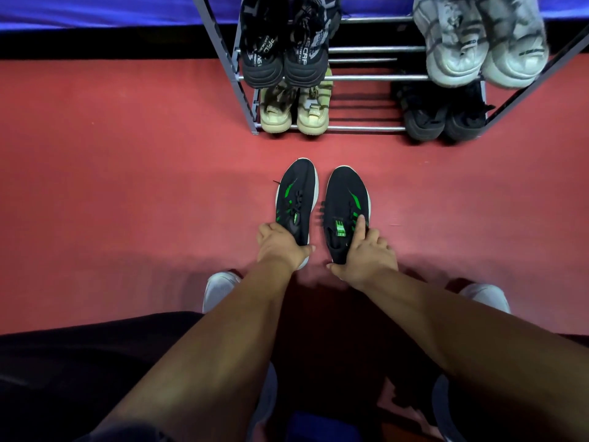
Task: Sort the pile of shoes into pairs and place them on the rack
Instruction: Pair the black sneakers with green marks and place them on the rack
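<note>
Two black sneakers with green stripes and white soles stand side by side on the red floor, toes pointing at the rack. My left hand [282, 245] grips the heel of the left sneaker [298, 196]. My right hand [365, 252] grips the heel of the right sneaker [345, 202], forefinger stretched along its side. The grey metal rack [363, 77] stands just beyond them. It holds a black pair with white lettering [283, 49] and a white pair [481, 43] on the upper shelf, a beige pair [294, 111] and a black pair [441, 114] on the lower.
The rack's middle bars between the pairs are bare on both shelves. A blue wall with a black base runs behind. My own white shoes [220, 290] rest on the floor on either side of my arms, and dark trousers fill the lower left.
</note>
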Demonstrator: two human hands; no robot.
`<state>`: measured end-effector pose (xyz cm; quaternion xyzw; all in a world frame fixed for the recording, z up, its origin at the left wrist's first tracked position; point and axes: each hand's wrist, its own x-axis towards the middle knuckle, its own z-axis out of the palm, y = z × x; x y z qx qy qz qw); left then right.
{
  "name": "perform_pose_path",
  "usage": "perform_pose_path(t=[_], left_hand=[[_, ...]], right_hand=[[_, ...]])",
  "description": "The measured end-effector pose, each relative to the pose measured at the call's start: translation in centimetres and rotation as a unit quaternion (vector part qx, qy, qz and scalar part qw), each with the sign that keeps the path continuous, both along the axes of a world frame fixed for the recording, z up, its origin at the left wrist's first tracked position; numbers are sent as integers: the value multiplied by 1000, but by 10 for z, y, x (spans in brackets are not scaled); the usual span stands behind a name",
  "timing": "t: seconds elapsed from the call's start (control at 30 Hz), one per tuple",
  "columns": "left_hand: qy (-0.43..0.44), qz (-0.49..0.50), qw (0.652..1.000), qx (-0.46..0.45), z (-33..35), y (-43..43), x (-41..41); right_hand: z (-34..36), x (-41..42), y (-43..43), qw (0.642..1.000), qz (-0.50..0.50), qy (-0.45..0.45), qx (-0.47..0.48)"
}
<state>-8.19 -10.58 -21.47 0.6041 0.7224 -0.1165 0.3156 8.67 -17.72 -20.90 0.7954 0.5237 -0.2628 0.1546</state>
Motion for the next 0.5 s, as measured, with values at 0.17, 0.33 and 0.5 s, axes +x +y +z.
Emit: perform_pose_path(t=[0.17, 0.33, 0.5], left_hand=[[13, -19, 1000, -18, 0, 4, 4], [37, -14, 999, -35, -3, 5, 10], [19, 39, 998, -43, 3, 11, 13]], right_hand=[[-5, -8, 1, 999, 17, -27, -6], [-8, -8, 3, 999, 25, -36, -4], [3, -1, 6, 1000, -3, 3, 0]])
